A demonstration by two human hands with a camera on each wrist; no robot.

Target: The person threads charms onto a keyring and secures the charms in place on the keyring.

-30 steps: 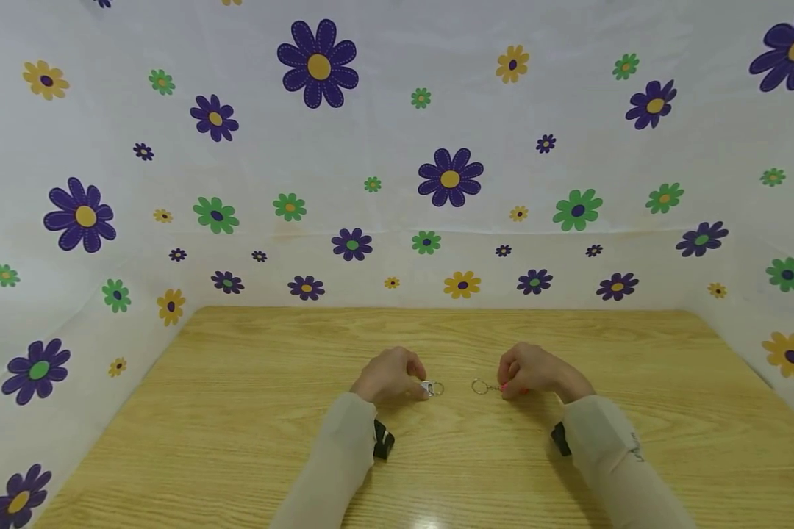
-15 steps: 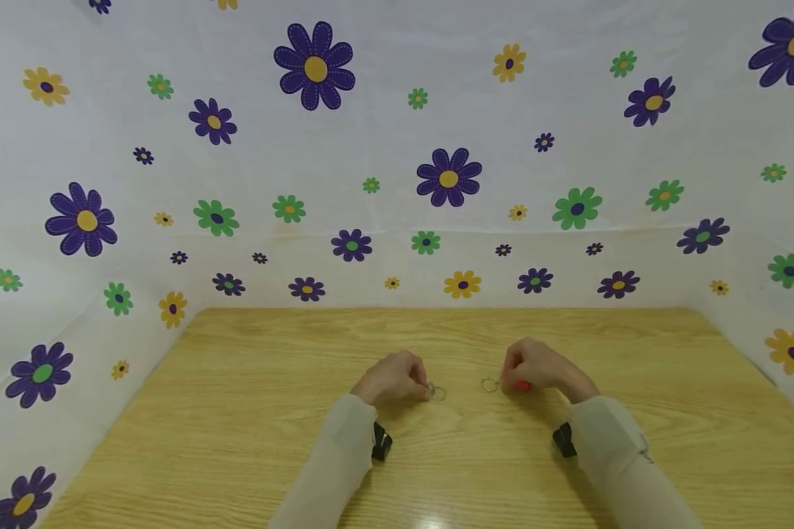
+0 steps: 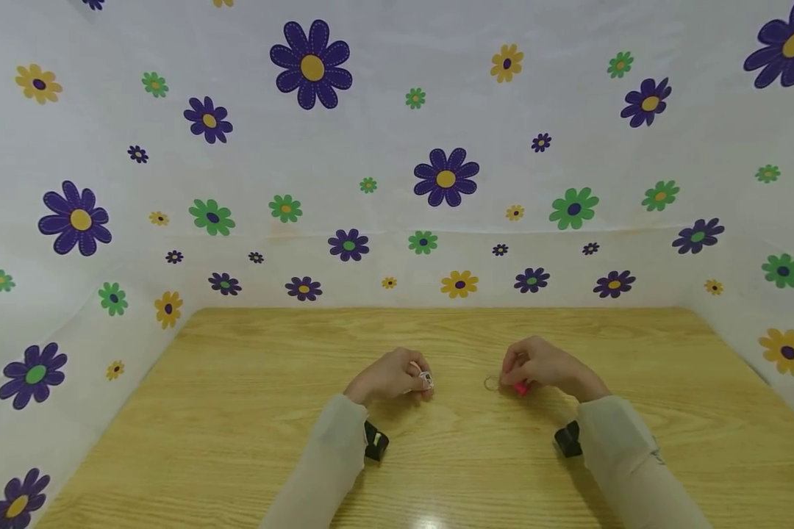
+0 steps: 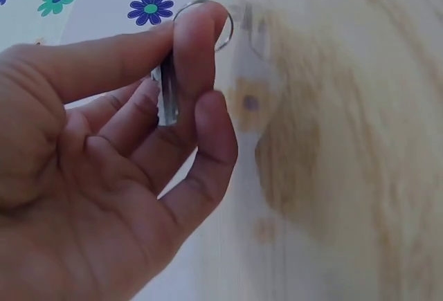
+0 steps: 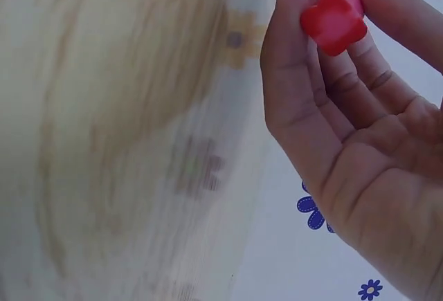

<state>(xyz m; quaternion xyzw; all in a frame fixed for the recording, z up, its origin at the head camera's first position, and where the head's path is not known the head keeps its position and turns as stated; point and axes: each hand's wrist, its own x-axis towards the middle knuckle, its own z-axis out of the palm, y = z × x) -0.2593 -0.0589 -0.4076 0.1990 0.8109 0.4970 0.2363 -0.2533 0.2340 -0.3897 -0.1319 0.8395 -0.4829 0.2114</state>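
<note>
Between the thumb and fingers of my left hand (image 3: 390,375) is a silver metal keychain (image 3: 426,379), held just above the table. In the left wrist view its narrow metal piece (image 4: 167,97) points down along the fingers, and its split ring (image 4: 231,34) loops around the fingertip. My right hand (image 3: 545,365) pinches a second keychain with a red-pink flower-shaped charm (image 5: 337,21). In the head view that charm (image 3: 520,388) shows below the fingers, with its thin wire ring (image 3: 490,383) sticking out to the left. Fingers cover the link between charm and ring.
Both hands work over a glossy wood-grain table (image 3: 463,455). A white curtain (image 3: 370,132) printed with purple, green and yellow flowers stands around its back and sides. Black camera mounts (image 3: 376,442) sit under both wrists.
The left hand has lifted and turned the silver keychain, so its ring no longer points right along the table. The right hand has shifted slightly right, and more of the red charm shows below its fingers.
</note>
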